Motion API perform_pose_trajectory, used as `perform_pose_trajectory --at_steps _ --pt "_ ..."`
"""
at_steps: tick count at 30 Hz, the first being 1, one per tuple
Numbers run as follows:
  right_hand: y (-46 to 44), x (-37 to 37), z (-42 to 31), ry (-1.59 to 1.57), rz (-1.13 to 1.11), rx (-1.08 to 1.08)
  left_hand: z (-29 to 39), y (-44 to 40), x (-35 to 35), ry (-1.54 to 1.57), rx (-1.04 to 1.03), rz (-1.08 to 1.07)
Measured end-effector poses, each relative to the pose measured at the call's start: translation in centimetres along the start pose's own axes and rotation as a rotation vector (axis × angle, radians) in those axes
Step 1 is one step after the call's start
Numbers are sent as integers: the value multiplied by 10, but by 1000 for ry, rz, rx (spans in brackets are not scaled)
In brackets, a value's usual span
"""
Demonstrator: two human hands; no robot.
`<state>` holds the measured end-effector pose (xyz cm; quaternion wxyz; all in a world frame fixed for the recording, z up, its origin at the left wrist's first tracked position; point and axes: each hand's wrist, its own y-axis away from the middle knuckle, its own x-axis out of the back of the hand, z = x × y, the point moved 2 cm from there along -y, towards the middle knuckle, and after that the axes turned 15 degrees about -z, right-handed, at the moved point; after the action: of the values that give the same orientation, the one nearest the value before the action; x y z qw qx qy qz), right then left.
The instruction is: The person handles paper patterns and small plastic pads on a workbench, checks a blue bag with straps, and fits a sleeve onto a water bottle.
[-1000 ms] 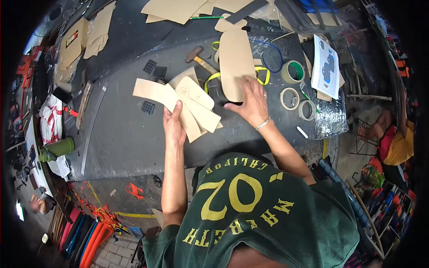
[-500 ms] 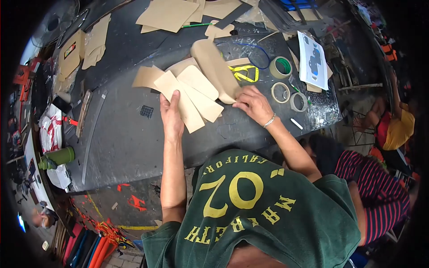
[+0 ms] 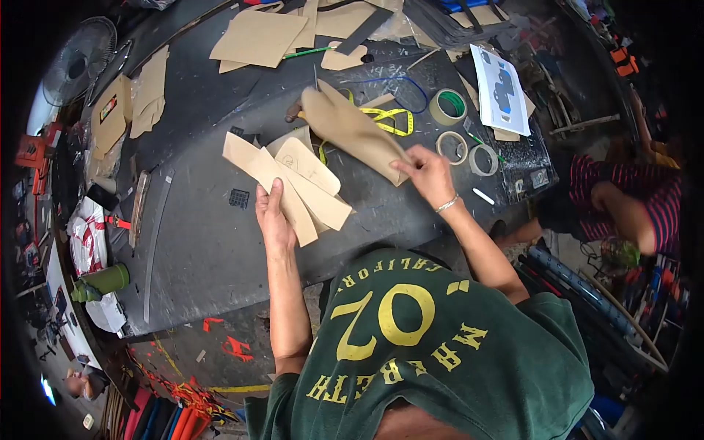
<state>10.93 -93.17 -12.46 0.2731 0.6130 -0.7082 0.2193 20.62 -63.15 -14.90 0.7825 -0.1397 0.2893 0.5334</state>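
My left hand (image 3: 275,220) grips a fan of cut cardboard pieces (image 3: 295,192) over the dark table (image 3: 198,271), thumb on top; pencil marks show on one piece. My right hand (image 3: 429,174) pinches the near end of a larger rounded cardboard piece (image 3: 348,128), which is tilted and slightly curled, its far end just right of the fanned pieces. Partly beneath the large piece lie a yellow measuring tape (image 3: 396,119) and a hammer (image 3: 295,111), whose handle is mostly hidden.
Tape rolls (image 3: 449,107), a white marker (image 3: 483,196) and a printed sheet (image 3: 501,92) lie to the right. Cardboard sheets (image 3: 257,35) are at the back. A green bottle (image 3: 103,282) and metal ruler (image 3: 156,242) are left. Beyond the table's right side is a person in striped clothing (image 3: 623,198).
The large cardboard piece has been picked up at its near end and swung leftward, curling. The fanned pieces stay in my left hand. The striped-clothed person came into view and moved up the right side.
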Motion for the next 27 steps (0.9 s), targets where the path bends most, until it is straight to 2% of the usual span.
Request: perform_pose_trajectory --at_steps 3,4,5,7,8,10,11,14,17,18,21,24,27 --pt "-5 -20 -18 173 -192 149 7 2 -26 441 -9 -167" --pt "-8 -28 -24 202 -298 137 -13 -1 -15 708 115 -303" --pt "-10 -35 -31 231 -405 128 -28 -6 -20 729 95 -530" --pt "-18 -55 -11 83 -532 113 -51 -22 -31 604 216 -401" --pt "-24 -71 11 10 -589 103 -51 -23 -38 647 183 -309" --pt "-29 -94 45 -665 -520 -106 -43 -25 -44 651 154 -183" --pt "-26 -83 29 -660 -436 -54 -47 -24 -38 623 156 -192" --pt "-12 -63 33 -622 -582 -83 -52 -26 -18 569 180 -178" --pt "0 -61 48 -1103 -683 -150 -56 -25 0 559 221 -135" --pt "5 -58 44 -1107 -686 -182 -57 -23 1 559 222 -128" --pt "10 -50 31 -831 -660 -225 -63 -21 9 518 206 -27" --pt "13 -52 31 -348 -424 29 -43 -16 8 636 93 -73" --pt "6 -45 9 -227 -414 250 -21 -12 -9 682 145 -212"
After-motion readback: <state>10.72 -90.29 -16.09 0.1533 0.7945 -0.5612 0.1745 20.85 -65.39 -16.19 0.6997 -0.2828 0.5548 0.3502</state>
